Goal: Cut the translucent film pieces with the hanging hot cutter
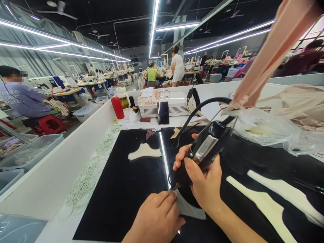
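Note:
My right hand [206, 180] is wrapped round a black corded hand-held tool [199, 152] with a shiny metal plate on its side. The tool's lower end points down at a grey curved fabric piece [189, 206] on the black board [111, 199]. My left hand [158, 216] presses its bunched fingertips on the left end of that piece, close to the tool's tip. Whether the tip touches the fabric is hard to see. A cream fabric piece [144, 151] lies farther back on the board. Pale yellow [260, 199] and white fabric strips [286, 192] lie to the right.
A pink fabric band [268, 54] hangs down beside the tool's cable. Clear plastic [268, 130] and beige fabric [301, 104] fill the back right. Behind the board stand a phone [163, 113], a white vented box [174, 104] and a red cup [117, 108]. Pale green loops [86, 179] lie left.

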The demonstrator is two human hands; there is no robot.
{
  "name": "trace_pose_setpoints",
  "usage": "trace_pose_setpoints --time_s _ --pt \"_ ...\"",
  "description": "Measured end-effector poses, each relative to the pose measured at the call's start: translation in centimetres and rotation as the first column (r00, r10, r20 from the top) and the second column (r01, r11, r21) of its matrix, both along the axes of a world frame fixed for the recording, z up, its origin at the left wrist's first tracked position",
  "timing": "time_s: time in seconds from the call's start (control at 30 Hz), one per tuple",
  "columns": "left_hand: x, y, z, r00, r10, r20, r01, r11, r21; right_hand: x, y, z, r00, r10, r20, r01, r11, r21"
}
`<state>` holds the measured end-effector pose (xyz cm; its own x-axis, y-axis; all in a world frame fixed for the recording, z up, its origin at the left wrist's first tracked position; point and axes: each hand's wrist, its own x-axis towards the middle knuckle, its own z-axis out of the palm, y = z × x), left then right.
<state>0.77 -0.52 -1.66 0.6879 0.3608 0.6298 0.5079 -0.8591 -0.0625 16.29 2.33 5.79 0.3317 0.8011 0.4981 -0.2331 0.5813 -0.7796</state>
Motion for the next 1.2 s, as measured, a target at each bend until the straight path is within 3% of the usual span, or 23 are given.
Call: trace_pose_setpoints --time_s 0.4,0.97,1.2 --pt "-0.5 -0.2 1.6 0.995 -0.006 -0.097 0.005 1.000 -0.015 4.4 -4.1 -0.1 0.996 -0.073 0.054 0.075 0.997 -0.032" --pt "-1.0 -0.1 2.3 0.989 -0.003 -0.149 0.003 1.000 0.001 4.7 -5.1 -0.2 0.993 -0.088 0.079 0.090 0.996 -0.026" --pt "0.4 -0.4 2.9 0.995 -0.065 -0.073 0.066 0.998 0.010 4.9 -5.2 -0.3 0.992 -0.070 0.105 0.076 0.996 -0.048"
